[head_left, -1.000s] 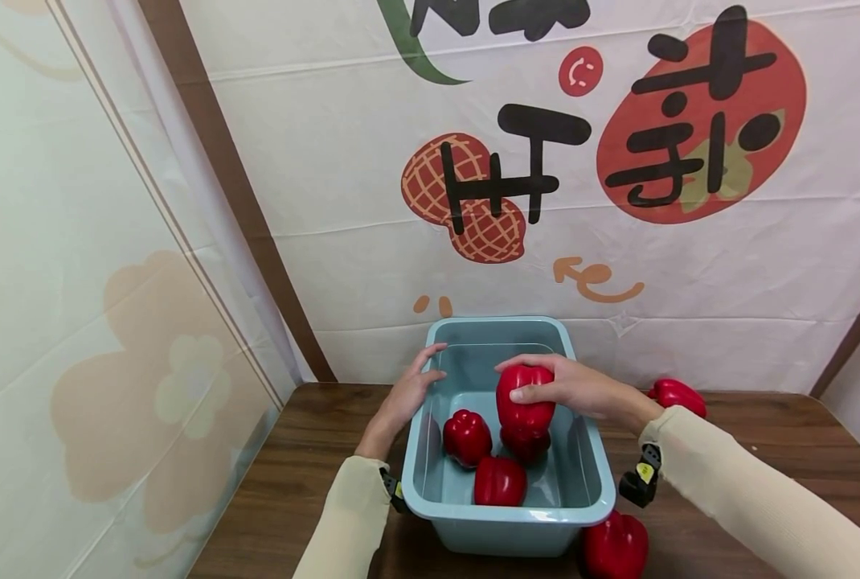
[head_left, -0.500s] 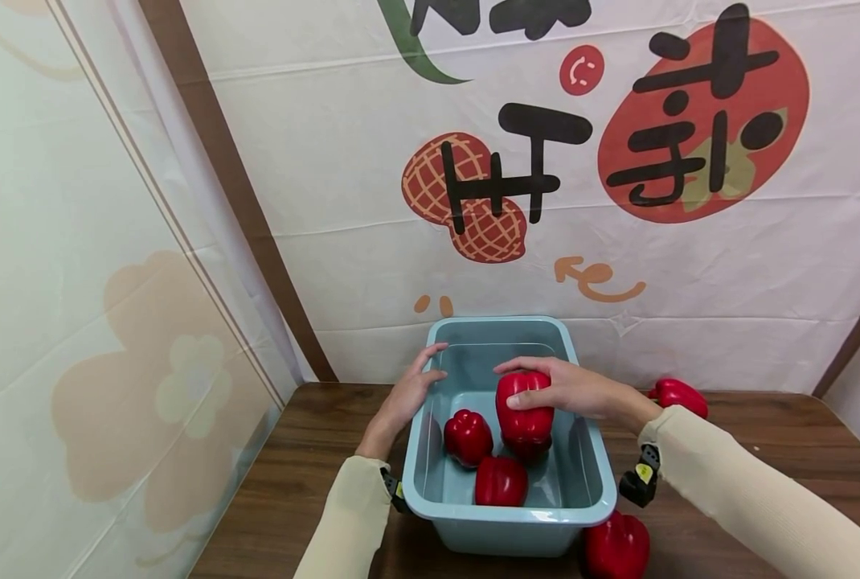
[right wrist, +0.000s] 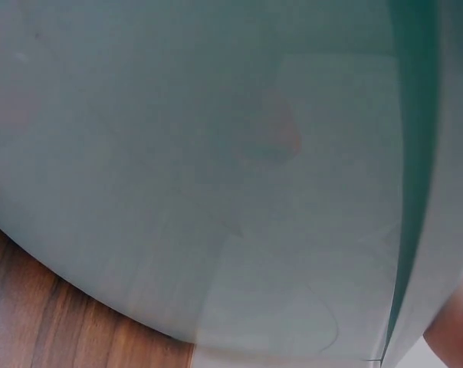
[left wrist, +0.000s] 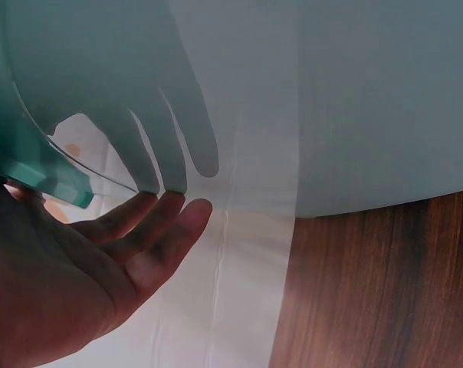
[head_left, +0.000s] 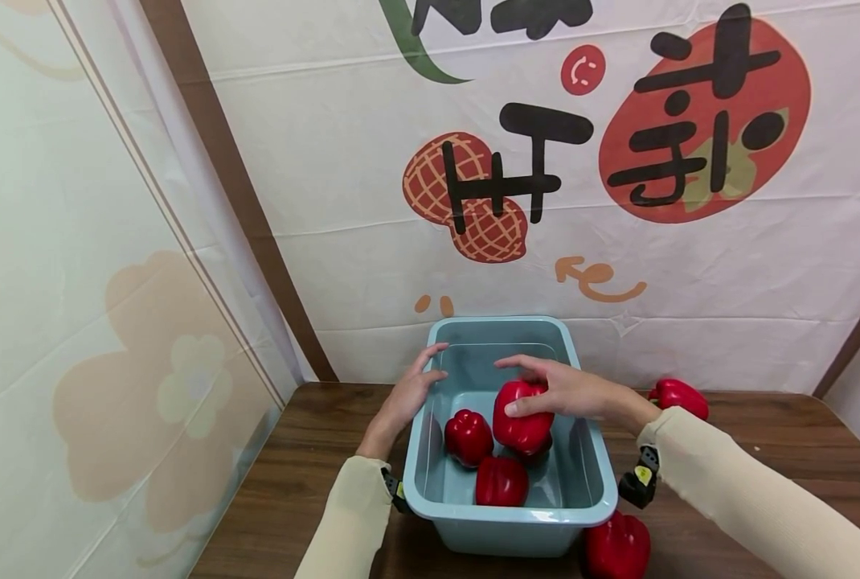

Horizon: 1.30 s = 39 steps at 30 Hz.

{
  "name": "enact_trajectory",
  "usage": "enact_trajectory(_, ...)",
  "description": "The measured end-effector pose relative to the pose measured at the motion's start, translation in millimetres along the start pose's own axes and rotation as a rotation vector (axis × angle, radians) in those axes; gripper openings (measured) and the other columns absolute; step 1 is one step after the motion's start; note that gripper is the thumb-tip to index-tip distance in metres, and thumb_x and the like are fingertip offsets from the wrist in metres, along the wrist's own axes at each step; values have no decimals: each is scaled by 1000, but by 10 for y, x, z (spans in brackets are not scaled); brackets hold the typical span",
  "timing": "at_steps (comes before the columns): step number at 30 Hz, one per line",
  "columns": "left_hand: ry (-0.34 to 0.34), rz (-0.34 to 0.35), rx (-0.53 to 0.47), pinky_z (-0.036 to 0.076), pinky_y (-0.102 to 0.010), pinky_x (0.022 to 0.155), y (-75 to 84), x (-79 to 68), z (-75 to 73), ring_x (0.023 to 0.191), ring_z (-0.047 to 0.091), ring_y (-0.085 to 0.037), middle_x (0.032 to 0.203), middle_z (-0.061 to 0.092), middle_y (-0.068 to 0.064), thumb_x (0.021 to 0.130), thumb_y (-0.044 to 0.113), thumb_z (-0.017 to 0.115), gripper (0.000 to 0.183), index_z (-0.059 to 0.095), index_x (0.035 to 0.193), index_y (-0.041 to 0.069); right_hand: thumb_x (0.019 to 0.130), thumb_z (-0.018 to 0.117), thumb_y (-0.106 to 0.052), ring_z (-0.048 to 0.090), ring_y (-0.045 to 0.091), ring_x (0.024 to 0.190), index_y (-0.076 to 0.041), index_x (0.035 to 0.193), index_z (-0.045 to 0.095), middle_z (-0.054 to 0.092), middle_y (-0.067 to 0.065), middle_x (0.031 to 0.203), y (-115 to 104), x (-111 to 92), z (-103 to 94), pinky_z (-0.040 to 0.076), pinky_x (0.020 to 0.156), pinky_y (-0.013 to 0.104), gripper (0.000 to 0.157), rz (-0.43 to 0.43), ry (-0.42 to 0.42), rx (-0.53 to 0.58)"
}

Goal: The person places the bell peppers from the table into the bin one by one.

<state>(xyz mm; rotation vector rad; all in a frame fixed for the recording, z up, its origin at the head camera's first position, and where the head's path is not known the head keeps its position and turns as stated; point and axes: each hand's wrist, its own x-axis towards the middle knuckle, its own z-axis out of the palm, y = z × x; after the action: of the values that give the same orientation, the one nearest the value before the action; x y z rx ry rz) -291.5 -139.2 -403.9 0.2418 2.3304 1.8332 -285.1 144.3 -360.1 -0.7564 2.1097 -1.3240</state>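
Observation:
A light-blue plastic bin stands on the table. Over its left rim my left hand holds on, thumb and index finger inside; in the left wrist view the other fingers touch the outer wall. Inside the bin, my right hand grips a red bell pepper, thumb in front, index finger stretched out above it. This pepper is tilted and overlaps another one beneath it, mostly hidden. Two more red bell peppers lie on the bin floor, a left one and a front one.
On the brown wooden table, one bell pepper lies at the back right and another beside the bin's front right corner. A printed white cloth hangs behind. The bin's outer wall fills most of the right wrist view.
The right hand has lowered the bell pepper slightly and tilted it to the left, and its index finger has lifted away from the pepper's top. The left hand stays on the rim.

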Motion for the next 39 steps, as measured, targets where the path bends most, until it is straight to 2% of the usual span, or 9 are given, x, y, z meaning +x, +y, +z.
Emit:
enact_trajectory(8,-14,1,-5,43,-60,100,-14,11,-9,130,41,-46,158,25,-17,101,18,39,50,34,151,23,88,72,-33,54,31,120,-20,153,30,53,15,135,12,18,-7,56,87,44,79,-4,11,-3)
enact_trajectory(14,-4,2,-12,42,-61,102,-2,1,-2,131,41,-45,159,24,-15,101,18,39,50,35,151,25,96,63,-31,59,39,112,-14,155,26,66,11,117,17,26,-13,51,95,43,72,-78,23,-11)
enact_trajectory(19,-6,12,-6,41,-61,103,-3,2,2,131,40,-45,159,24,-16,101,20,40,50,35,151,23,97,61,-30,61,38,108,-12,155,26,69,9,109,8,19,-10,50,93,40,70,-97,36,-1)
enact_trajectory(28,-6,18,10,40,-61,104,-6,-10,-1,131,41,-40,160,23,-15,101,18,39,51,34,152,22,97,60,-31,58,45,112,-13,156,25,62,26,121,31,-1,-13,49,94,44,71,-106,62,17)
enact_trajectory(34,-5,14,8,40,-60,104,-6,-13,-1,131,41,-42,159,25,-15,102,17,39,50,36,151,22,98,59,-29,60,44,111,-13,155,29,65,19,122,36,-48,-7,51,91,43,66,-145,112,2)
enact_trajectory(39,-8,13,3,39,-61,104,-9,-9,-7,131,41,-45,158,26,-16,102,17,39,49,36,151,23,99,58,-24,67,32,100,-11,152,33,66,14,120,39,-98,-4,53,90,39,60,-205,147,11)
